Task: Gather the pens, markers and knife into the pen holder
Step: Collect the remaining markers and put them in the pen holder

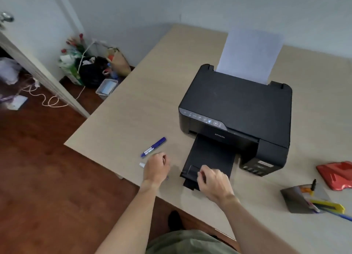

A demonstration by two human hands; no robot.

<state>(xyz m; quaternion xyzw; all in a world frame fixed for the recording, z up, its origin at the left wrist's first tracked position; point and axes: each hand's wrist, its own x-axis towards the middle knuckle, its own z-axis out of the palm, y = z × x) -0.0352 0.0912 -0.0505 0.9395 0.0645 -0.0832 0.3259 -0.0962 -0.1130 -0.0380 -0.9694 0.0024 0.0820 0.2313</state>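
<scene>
A blue marker lies loose on the desk near its left edge. Just below it, my left hand is closed over a white-tipped pen; only the tip pokes out to the left. My right hand hovers with curled fingers over the end of the printer's output tray, and nothing shows in it. At the far right a grey pen holder holds a black marker, a yellow utility knife and a blue pen.
A black printer with paper in its feed fills the middle of the desk. A red object lies at the right edge. Left of the desk are the wooden floor, bags and a door.
</scene>
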